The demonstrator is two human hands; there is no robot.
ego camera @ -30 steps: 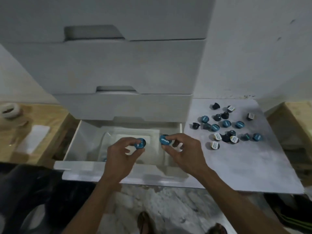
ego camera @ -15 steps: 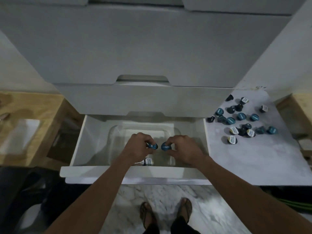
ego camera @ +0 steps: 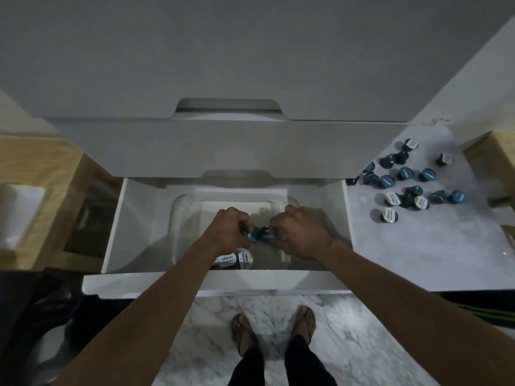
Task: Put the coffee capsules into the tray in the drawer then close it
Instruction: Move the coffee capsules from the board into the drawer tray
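Since a second ago both hands have gone from hovering above the open drawer to reaching down inside the tray, and the camera has tipped further down so that the person's sandalled feet (ego camera: 274, 330) on the marble-patterned floor (ego camera: 348, 344) now show.

The left hand (ego camera: 228, 231) is curled around a small round blue coffee capsule (ego camera: 249, 235), pinched between thumb and fingers. The right hand (ego camera: 302, 232) grips a second dark-blue capsule (ego camera: 266, 234) in the same way. The two capsules are just beside each other, nearly touching, low over the middle of the clear, rounded-corner plastic tray (ego camera: 178, 215) that sits in the white open drawer (ego camera: 133, 227).

At the near end of the tray lie two capsules with white printed lids (ego camera: 235, 259), partly hidden under the left forearm; whether more lie beneath cannot be told.

On the pale marbled board (ego camera: 418, 254) to the right of the drawer, a loose cluster of blue, dark and white-lidded capsules (ego camera: 404, 185) waits, well apart from the hands. Above the open drawer the grey closed drawer fronts (ego camera: 223, 146) with cut-out handles rise out of view. A wooden surface (ego camera: 36, 168) stands to the left.
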